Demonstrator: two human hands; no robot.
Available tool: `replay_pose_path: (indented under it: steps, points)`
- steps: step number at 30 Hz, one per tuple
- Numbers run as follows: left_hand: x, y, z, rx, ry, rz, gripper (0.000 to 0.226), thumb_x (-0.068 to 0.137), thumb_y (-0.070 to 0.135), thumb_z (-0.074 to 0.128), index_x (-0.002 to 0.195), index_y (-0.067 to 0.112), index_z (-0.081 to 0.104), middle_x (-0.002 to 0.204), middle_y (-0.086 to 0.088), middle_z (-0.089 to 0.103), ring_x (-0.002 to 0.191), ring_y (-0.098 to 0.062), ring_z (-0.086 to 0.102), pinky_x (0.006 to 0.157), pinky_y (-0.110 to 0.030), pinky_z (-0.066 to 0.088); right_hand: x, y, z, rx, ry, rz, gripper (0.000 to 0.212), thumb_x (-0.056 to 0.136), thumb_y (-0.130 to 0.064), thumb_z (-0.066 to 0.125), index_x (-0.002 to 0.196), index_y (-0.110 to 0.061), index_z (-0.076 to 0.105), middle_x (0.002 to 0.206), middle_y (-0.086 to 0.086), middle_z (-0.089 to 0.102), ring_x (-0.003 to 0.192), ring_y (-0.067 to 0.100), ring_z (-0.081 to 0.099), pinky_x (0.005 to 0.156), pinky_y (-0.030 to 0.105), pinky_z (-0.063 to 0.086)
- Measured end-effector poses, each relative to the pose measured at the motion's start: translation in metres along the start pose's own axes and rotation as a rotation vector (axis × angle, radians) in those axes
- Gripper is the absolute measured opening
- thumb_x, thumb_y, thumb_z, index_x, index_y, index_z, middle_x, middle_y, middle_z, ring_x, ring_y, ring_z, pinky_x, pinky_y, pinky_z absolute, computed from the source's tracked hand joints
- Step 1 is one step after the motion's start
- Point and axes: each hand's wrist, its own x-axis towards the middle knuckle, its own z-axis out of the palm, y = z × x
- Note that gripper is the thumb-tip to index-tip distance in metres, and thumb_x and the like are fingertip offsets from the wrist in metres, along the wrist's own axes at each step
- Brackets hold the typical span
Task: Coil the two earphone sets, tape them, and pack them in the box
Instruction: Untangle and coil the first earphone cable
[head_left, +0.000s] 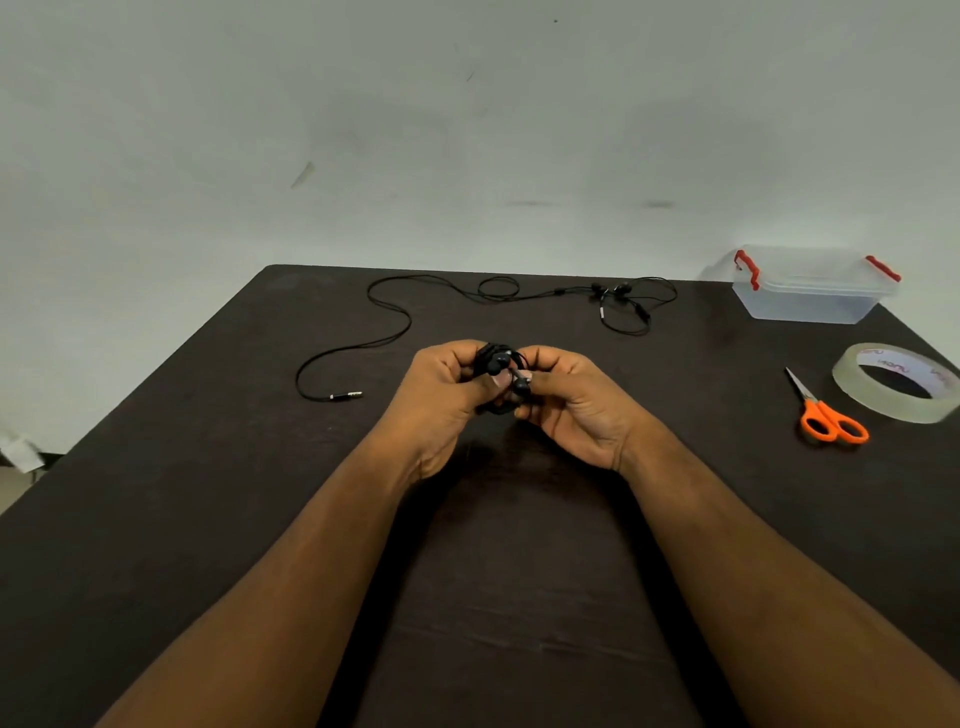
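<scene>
The first earphone set (501, 369), a tight bundle at desk centre with no clear long axis, is pinched between the left hand (447, 387) and right hand (571, 400); no tape shows. The second set (498, 291) sprawls uncoiled at twelve o'clock, running nine-to-three. Tape (896, 382), scissors (826, 410) and box (813, 286) wait around two o'clock.
</scene>
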Motion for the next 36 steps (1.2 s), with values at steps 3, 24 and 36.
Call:
replay_pose_path:
  steps: [3, 24, 36]
  points:
    - [0.001, -0.003, 0.002, 0.087, 0.064, 0.068, 0.023, 0.084, -0.010, 0.061, 0.087, 0.012, 0.069, 0.073, 0.001, 0.072, 0.072, -0.012, 0.067, 0.072, -0.027, 0.057, 0.002, 0.002, 0.002, -0.005, 0.023, -0.040, 0.012, 0.079, -0.007, 0.061, 0.091, -0.006, 0.059, 0.077, 0.002, 0.067, 0.069, 0.011, 0.062, 0.055, 0.020, 0.045]
    - [0.007, -0.014, 0.005, 0.094, 0.252, 0.020, 0.017, 0.085, -0.006, 0.064, 0.094, 0.007, 0.066, 0.116, -0.026, 0.058, 0.093, -0.028, 0.064, 0.076, -0.030, 0.053, 0.003, 0.008, 0.010, -0.279, 0.203, -0.123, 0.014, 0.090, 0.001, 0.058, 0.085, -0.007, 0.068, 0.073, 0.005, 0.069, 0.068, 0.013, 0.065, 0.055, 0.022, 0.048]
    - [0.008, -0.007, -0.004, -0.257, 0.015, -0.227, 0.015, 0.062, -0.001, 0.075, 0.076, 0.007, 0.075, 0.073, -0.009, 0.071, 0.067, -0.016, 0.069, 0.064, -0.022, 0.056, -0.002, -0.005, 0.000, 0.060, -0.064, 0.157, 0.022, 0.080, -0.015, 0.057, 0.098, -0.015, 0.071, 0.078, 0.001, 0.064, 0.073, 0.011, 0.063, 0.053, 0.025, 0.048]
